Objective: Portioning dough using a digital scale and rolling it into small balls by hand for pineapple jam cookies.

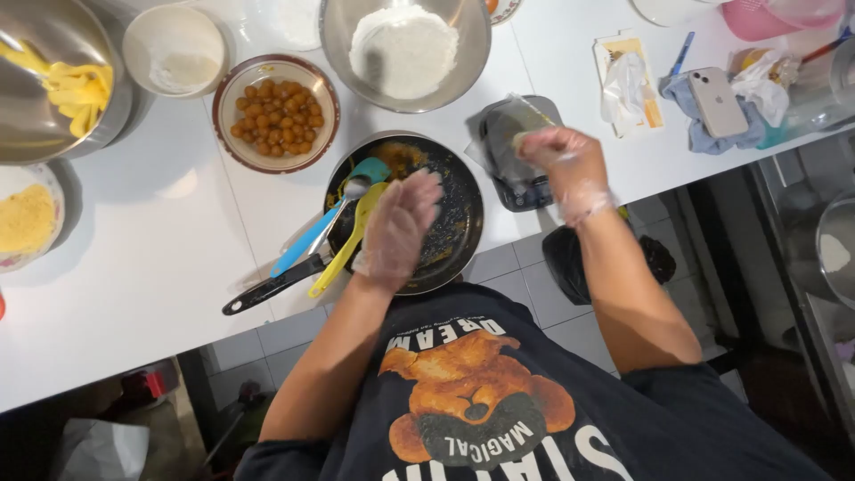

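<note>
Both my hands wear thin clear plastic gloves. My left hand (398,229) hovers flat, fingers together and extended, over a black frying pan (459,223) with brown residue. My right hand (561,165) is curled above a small black kitchen scale (508,169) covered with clear plastic; it pinches a small pale lump at its fingertips. In the pan lie a blue spatula (321,227), a yellow spatula (347,240) and a metal spoon (352,189). A bowl of small brown balls (276,114) stands just behind the pan.
A steel bowl of white flour (405,49), a white bowl (174,49), a steel bowl with yellow strips (53,85) and a dish of yellow crumbs (25,218) stand on the white counter (151,276). A phone (717,101) lies on a blue cloth at right.
</note>
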